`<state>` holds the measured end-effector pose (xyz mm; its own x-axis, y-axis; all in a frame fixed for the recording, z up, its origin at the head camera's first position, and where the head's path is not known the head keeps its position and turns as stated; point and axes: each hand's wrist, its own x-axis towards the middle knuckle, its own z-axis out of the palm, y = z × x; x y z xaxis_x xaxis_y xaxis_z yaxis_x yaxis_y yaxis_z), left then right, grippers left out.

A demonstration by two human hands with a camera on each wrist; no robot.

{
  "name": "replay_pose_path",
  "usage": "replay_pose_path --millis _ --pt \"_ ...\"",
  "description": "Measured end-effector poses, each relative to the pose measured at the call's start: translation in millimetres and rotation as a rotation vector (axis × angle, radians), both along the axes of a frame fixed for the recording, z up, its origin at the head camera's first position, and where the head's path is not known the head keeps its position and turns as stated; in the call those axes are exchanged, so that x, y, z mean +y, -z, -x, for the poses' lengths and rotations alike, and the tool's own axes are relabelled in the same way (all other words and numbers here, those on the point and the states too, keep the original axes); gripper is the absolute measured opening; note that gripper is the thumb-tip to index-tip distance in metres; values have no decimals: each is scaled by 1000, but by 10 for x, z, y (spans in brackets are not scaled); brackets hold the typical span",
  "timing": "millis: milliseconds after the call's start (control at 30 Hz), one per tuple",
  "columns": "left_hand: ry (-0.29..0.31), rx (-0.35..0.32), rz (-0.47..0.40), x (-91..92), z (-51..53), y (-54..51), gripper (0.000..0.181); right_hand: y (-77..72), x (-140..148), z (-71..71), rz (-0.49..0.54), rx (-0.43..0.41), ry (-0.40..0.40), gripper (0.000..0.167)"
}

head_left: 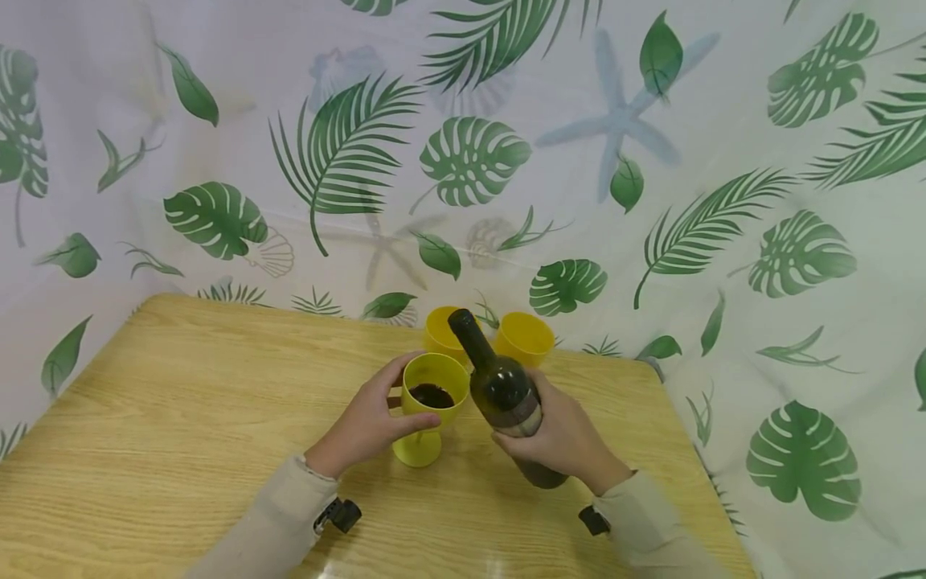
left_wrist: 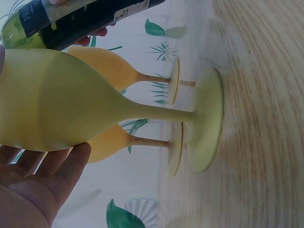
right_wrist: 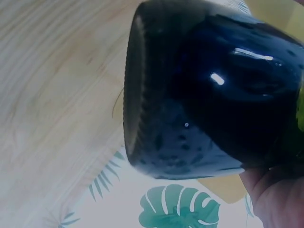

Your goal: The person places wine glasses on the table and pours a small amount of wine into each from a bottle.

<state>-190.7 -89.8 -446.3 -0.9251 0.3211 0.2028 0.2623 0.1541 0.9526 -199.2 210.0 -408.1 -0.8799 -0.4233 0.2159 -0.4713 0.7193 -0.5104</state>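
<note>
My left hand (head_left: pixel 372 414) holds a yellow goblet (head_left: pixel 437 370) by its bowl, thumb on the near side and fingers on the far side. Dark liquid (head_left: pixel 432 396) lies in the bowl. The goblet looks upright in the left wrist view; whether its foot touches the table I cannot tell. A dark glass wine bottle (head_left: pixel 499 386) is gripped round its labelled body by my right hand (head_left: pixel 567 438). It leans with its neck toward the far left, apart from the goblet's liquid. The right wrist view shows the bottle's base (right_wrist: pixel 137 90) close up, raised off the table.
Two orange-yellow goblets (head_left: pixel 526 338) (left_wrist: pixel 104 66) stand behind the bottle and the held goblet, near the table's back edge. The wood-grain table (head_left: pixel 217 418) reaches a white leaf-print curtain (head_left: pixel 347 265) at the back and sides.
</note>
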Motion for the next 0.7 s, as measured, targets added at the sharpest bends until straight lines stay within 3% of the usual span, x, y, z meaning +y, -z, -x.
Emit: replay_pose_path --millis 367,700 --pt "-5 -9 3 1 2 6 86 109 -99 15 247 -55 -23 82" --pt "-9 -23 5 -8 21 27 85 210 67 85 491 -139 175 86"
